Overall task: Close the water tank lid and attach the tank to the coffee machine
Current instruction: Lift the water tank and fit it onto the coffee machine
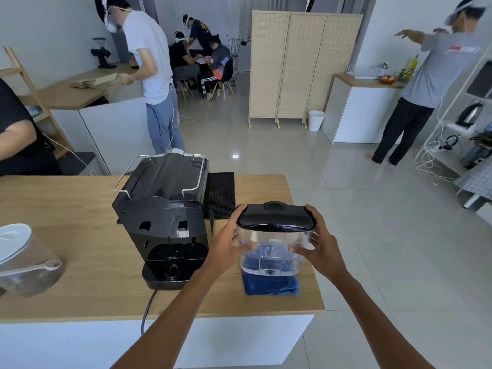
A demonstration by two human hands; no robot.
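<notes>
A clear plastic water tank (271, 251) with a black lid (275, 217) lying flat on top is held just above a folded blue cloth (270, 284). My left hand (229, 241) grips the tank's left side, fingers over the lid's edge. My right hand (318, 241) grips its right side the same way. The black coffee machine (166, 217) stands to the left with its back toward me; its empty tank base (173, 267) sits low at the rear, a hand's width from the tank.
A wooden counter (80, 262) carries everything, its right edge close to the cloth. A black drip mat (221, 194) lies behind the tank. A clear jar with a white lid and scoop (24, 259) stands at the left. The machine's power cord (147, 307) hangs over the front edge. Several people stand beyond.
</notes>
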